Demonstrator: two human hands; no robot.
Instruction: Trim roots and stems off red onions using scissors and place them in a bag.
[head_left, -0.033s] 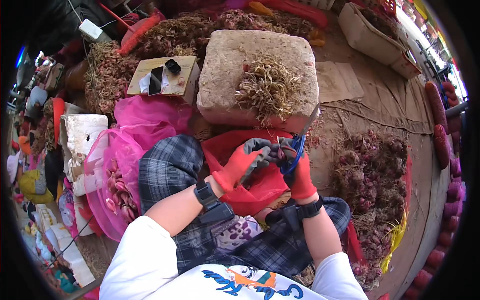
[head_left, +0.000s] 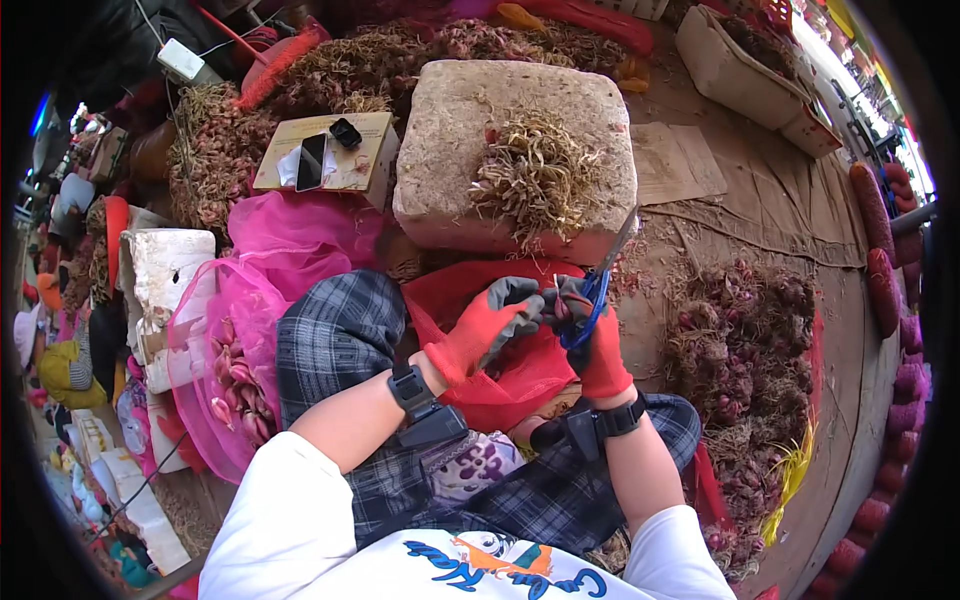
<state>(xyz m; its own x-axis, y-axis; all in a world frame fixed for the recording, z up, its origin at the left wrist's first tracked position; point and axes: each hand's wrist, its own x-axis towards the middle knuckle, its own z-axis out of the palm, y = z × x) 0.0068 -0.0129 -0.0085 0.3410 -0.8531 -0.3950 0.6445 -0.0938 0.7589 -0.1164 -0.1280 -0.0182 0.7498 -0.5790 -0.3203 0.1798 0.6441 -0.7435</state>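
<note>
My left hand (head_left: 478, 328), in a red glove with grey fingers, is closed in a pinch at the fingertips. What it pinches is hidden. Its tips meet those of my right hand (head_left: 602, 362), gloved alike, which grips blue-handled scissors (head_left: 590, 318) with the blades pointing up and away. A small reddish thing, perhaps a shallot, shows between the fingertips. Below both hands a red mesh bag (head_left: 470, 385) spreads over my lap. Straight ahead, a heap of dry shallot stems (head_left: 538, 175) lies on a pale foam block (head_left: 440, 130).
On the left, a pink mesh bag (head_left: 290, 240) holds loose shallots (head_left: 238, 385). Bundled shallots (head_left: 745, 350) lie on the right. A phone (head_left: 311, 162) rests on a cardboard box (head_left: 365, 170) behind the pink bag. At the far right stands a foam trough (head_left: 745, 75).
</note>
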